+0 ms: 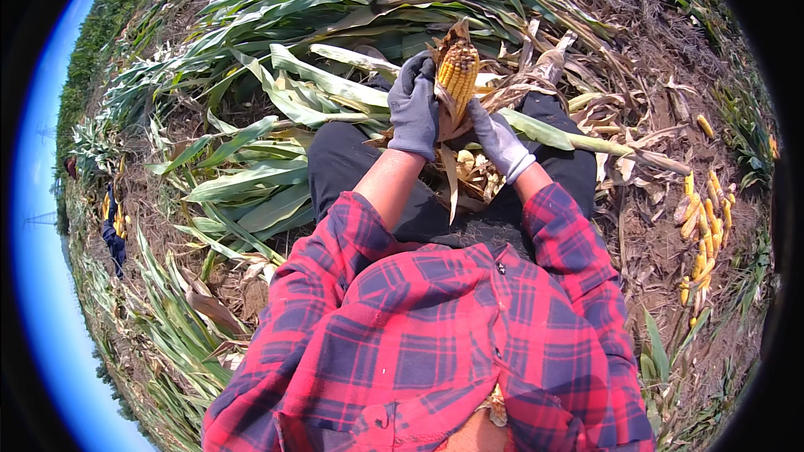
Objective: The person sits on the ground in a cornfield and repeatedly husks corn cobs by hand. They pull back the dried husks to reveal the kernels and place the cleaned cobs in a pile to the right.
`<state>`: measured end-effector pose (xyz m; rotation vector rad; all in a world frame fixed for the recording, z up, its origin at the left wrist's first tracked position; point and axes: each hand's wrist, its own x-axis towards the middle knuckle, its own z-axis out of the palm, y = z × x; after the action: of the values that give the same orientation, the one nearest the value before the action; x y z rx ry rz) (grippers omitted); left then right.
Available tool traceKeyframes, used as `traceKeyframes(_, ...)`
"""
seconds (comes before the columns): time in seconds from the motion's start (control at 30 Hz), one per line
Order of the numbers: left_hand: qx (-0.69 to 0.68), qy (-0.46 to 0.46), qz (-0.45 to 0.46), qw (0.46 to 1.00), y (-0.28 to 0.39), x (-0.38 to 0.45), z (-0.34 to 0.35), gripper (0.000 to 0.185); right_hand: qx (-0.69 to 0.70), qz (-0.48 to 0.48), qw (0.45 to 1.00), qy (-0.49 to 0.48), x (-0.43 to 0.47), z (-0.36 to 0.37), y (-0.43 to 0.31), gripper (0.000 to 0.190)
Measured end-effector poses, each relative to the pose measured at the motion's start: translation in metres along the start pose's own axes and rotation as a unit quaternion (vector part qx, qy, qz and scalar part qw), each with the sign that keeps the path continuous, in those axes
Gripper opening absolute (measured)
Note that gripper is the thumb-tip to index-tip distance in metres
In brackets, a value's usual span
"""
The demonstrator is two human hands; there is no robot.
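Observation:
An ear of corn with yellow kernels stands upright before me, its husk partly peeled and its tip dark and brown. My left hand, in a grey knit glove with a darker palm, grips it from the left side. Against its lower right side, my right hand in a paler glove holds the base, where dry husk leaves hang down. A cut corn stalk lies across my right thigh, passing near the right hand. Part of the fingers of both hands is hidden behind the ear and husk.
Green corn stalks and leaves lie heaped in front and to the left. Husked yellow ears form a pile on the soil at right, with a single ear farther forward. Dark clothing and more ears are far left.

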<state>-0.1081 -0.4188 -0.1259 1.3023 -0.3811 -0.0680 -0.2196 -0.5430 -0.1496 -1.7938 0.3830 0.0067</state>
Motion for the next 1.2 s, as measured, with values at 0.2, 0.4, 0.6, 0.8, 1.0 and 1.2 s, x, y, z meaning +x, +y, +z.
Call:
traceKeyframes(0.2, -0.135, -0.017, -0.081, 0.987, 0.007, -0.007, 0.000, 0.025, 0.088, -0.030, 0.989, 0.117, 0.005, 0.027, 0.004, 0.061)
traceKeyframes(0.4, 0.006, -0.169, -0.073, 0.983, 0.018, -0.002, -0.006, 0.044, -0.006, -0.055, 0.994, 0.096, 0.031, 0.022, 0.033, 0.059)
traceKeyframes(0.6, 0.040, -0.078, -0.102, 0.991, 0.019, -0.010, 0.002, 0.032, -0.111, -0.132, 0.975, 0.137, 0.015, 0.006, 0.044, 0.044)
traceKeyframes(0.8, -0.153, 0.083, -0.197, 0.965, 0.014, -0.005, 0.005, 0.023, 0.215, -0.276, 0.868, 0.353, -0.096, -0.048, -0.067, 0.039)
traceKeyframes(1.0, -0.140, 0.047, -0.218, 0.965, 0.017, -0.016, 0.024, 0.023, 0.025, -0.184, 0.945, 0.271, -0.058, 0.014, -0.064, 0.065)
traceKeyframes(1.2, -0.050, -0.082, -0.167, 0.981, 0.021, -0.019, -0.008, 0.016, 0.278, -0.138, 0.920, 0.240, -0.028, 0.015, -0.040, 0.040)
